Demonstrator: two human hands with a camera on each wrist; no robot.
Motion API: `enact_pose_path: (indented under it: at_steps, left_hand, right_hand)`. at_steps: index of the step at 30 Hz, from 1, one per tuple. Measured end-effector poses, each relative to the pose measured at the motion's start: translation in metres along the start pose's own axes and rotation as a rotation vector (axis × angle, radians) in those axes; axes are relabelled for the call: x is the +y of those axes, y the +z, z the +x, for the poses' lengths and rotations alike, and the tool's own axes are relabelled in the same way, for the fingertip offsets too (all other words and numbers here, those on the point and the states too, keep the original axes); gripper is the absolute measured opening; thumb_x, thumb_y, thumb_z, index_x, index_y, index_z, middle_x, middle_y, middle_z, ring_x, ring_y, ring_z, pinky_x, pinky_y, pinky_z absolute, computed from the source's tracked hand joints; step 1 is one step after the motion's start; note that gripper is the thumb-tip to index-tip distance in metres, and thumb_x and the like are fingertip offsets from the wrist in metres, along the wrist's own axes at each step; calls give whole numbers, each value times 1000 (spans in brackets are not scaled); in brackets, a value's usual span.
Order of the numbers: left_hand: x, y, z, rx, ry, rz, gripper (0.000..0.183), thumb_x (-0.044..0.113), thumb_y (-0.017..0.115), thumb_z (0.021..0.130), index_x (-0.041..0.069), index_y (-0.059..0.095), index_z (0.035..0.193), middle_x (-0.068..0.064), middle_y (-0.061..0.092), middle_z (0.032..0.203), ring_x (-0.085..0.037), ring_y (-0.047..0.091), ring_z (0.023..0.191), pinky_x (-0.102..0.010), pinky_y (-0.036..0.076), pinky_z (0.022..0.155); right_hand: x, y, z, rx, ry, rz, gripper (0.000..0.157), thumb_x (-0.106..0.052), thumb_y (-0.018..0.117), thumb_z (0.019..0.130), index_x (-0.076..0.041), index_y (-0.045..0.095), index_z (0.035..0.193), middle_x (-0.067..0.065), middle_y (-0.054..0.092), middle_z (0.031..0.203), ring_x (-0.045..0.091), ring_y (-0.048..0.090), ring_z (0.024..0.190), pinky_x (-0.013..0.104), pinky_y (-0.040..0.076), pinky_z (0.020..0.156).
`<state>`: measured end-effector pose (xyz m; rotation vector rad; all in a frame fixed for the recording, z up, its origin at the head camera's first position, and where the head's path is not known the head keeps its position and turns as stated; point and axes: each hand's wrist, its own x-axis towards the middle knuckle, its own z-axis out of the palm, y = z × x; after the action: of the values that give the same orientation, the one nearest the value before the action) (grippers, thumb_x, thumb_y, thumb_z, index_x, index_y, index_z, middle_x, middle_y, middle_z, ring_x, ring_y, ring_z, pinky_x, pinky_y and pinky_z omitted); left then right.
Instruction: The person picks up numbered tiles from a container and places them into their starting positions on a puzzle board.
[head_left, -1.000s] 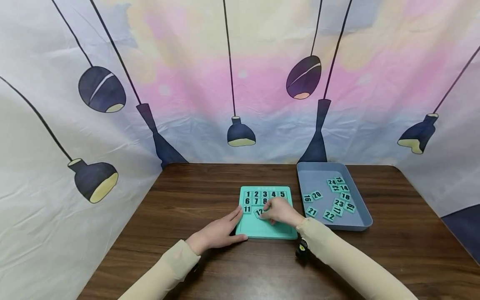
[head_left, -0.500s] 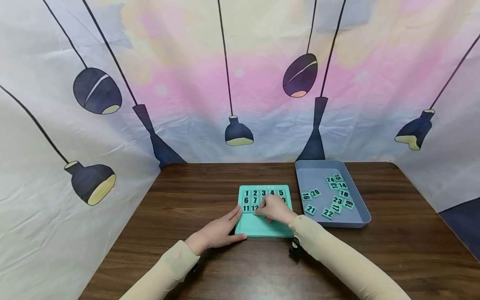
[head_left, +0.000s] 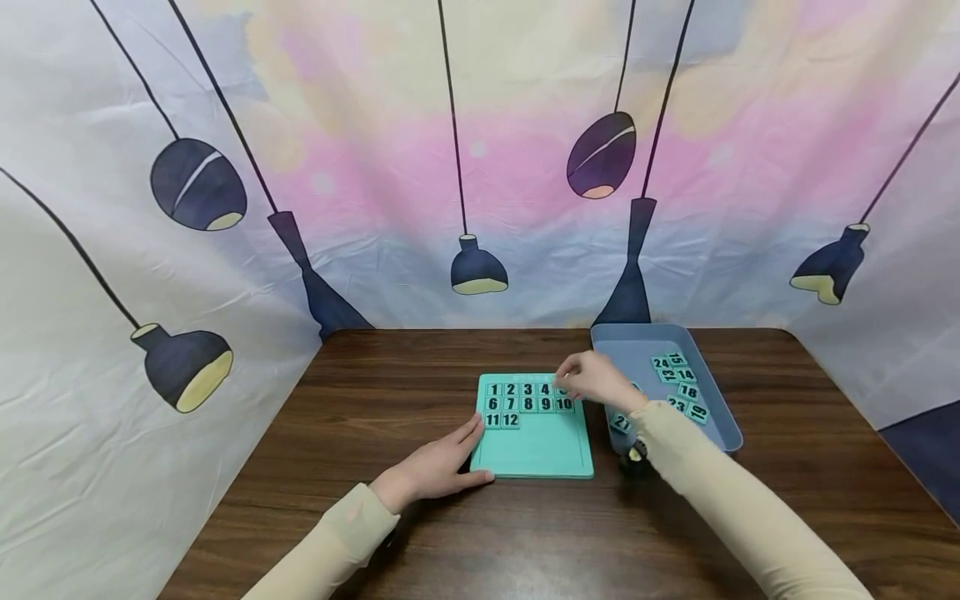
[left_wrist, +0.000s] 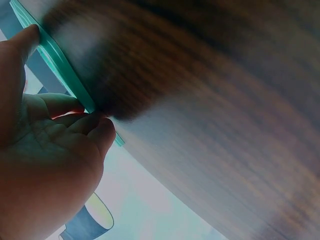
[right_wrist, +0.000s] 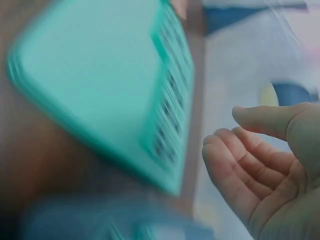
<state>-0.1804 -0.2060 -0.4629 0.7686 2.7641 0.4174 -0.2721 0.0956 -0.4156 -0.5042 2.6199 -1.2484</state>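
Observation:
A mint-green number board (head_left: 534,454) lies flat on the table, with number tiles (head_left: 528,404) in its upper rows. Tile 12 (head_left: 511,420) sits beside tile 11 in the third row. My left hand (head_left: 431,467) rests at the board's left side, fingers along the left edge and thumb at the near corner. The left wrist view shows that thumb and the fingertips touching the board's rim (left_wrist: 65,70). Over the board's upper right corner is my right hand (head_left: 596,379), partly covering tile 5. In the right wrist view, its thumb and loosely bent fingers (right_wrist: 220,155) stand apart, holding nothing.
A blue-grey tray (head_left: 626,337) stands right of the board with several loose tiles, such as 14 (head_left: 686,374) and 18 (head_left: 687,391). My right forearm (head_left: 697,467) hides part of it. Behind the brown wooden table (head_left: 420,358) hangs a lamp-patterned cloth (head_left: 405,275).
Tile 12, tilted under my right fingers a second ago, now lies straight in the third row. My right hand has let it go and moved up and right. The left hand stays put.

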Motion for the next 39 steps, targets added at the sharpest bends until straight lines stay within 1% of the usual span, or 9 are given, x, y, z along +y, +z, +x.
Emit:
enact_pose_path:
  at_steps: [5, 8, 11, 15, 20, 26, 32, 35, 39]
  left_hand:
    - [0, 0, 2, -1, 2, -2, 88, 58, 54, 100, 4, 20, 161, -12, 13, 168, -26, 34, 146, -43, 41, 109]
    - [-1, 1, 2, -1, 3, 0, 89, 58, 55, 100, 4, 20, 161, -12, 14, 168, -26, 34, 146, -43, 40, 110]
    - [-1, 1, 0, 0, 6, -1, 89, 57, 55, 100, 3, 21, 161, -12, 14, 168, -26, 34, 146, -44, 40, 110]
    - [-1, 0, 0, -3, 11, -2, 88, 57, 54, 100, 4, 20, 161, -12, 13, 168, -26, 34, 147, -43, 41, 109]
    - [1, -2, -2, 0, 19, 2, 88, 57, 54, 100, 3, 20, 161, -13, 14, 168, -27, 35, 146, -44, 41, 109]
    - [1, -2, -3, 0, 13, 1, 88, 56, 55, 100, 3, 21, 161, -13, 14, 167, -27, 34, 146, -44, 40, 110]
    - [-1, 0, -1, 2, 9, -3, 88, 57, 54, 100, 4, 20, 161, -12, 13, 168, -26, 35, 146, -43, 41, 110]
    - [-2, 0, -1, 5, 17, -1, 89, 58, 54, 100, 3, 20, 161, -12, 13, 168, -27, 35, 146, -43, 41, 109]
    - [-2, 0, -2, 4, 29, -5, 89, 59, 53, 100, 2, 21, 160, -14, 14, 167, -27, 34, 146, -44, 41, 109]
  right_hand:
    - [17, -54, -2, 49, 7, 10, 36, -20, 65, 101, 6, 64, 126, 26, 66, 115, 40, 67, 101, 50, 55, 88]
    - [27, -81, -6, 79, 10, -33, 40, -22, 63, 102, 7, 62, 129, 26, 66, 119, 42, 65, 105, 51, 53, 92]
    - [37, -101, -10, 101, 16, -80, 42, -22, 62, 102, 8, 60, 131, 27, 65, 123, 44, 64, 109, 53, 52, 93]
    - [53, -118, -16, 117, 20, -116, 42, -20, 62, 102, 10, 59, 132, 29, 63, 124, 46, 62, 111, 54, 51, 92]
    - [75, -125, -20, 108, 10, -170, 38, -13, 62, 101, 14, 60, 128, 30, 64, 120, 44, 62, 107, 54, 51, 89]
    - [94, -123, -19, 39, 28, -275, 33, -9, 61, 99, 13, 63, 124, 27, 68, 113, 41, 63, 102, 52, 53, 84]
    - [103, -118, -17, -23, 36, -363, 31, -5, 64, 94, 14, 66, 119, 29, 67, 113, 44, 63, 104, 53, 53, 85]
    - [106, -116, -16, -31, 60, -411, 30, -2, 66, 90, 14, 67, 115, 30, 66, 112, 45, 62, 102, 53, 53, 84]
    - [108, -115, -17, -33, 100, -434, 28, 2, 65, 88, 14, 68, 113, 32, 65, 112, 45, 61, 101, 52, 53, 82]
